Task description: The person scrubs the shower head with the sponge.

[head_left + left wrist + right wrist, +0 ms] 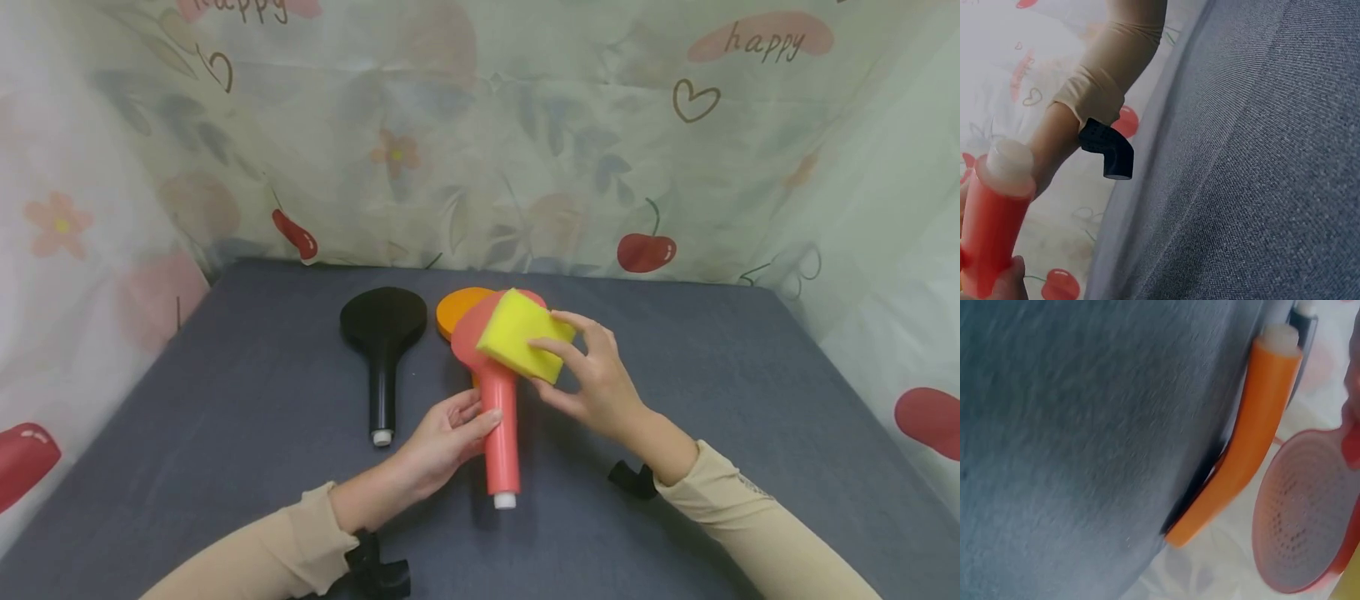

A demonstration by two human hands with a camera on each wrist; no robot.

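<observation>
My left hand [442,442] grips a coral-pink shower head [502,450] by its handle, thumb across the front, white threaded end downward. In the left wrist view, the pink handle [994,231] with its white end appears at the lower left. My right hand [600,387] pinches a yellow sponge [517,333] between thumb and fingers. The sponge lies against the smooth back of the pink head. In the right wrist view, the perforated spray face [1297,512] points away from the sponge. Partly hidden behind it, an orange shower head [459,310] lies on the table.
To the left, a black shower head [383,321] lies on the dark grey tabletop [247,400]. A printed curtain [487,167] encloses the back and sides. Black camera mounts sit at the left wrist [375,571] and right wrist [633,481].
</observation>
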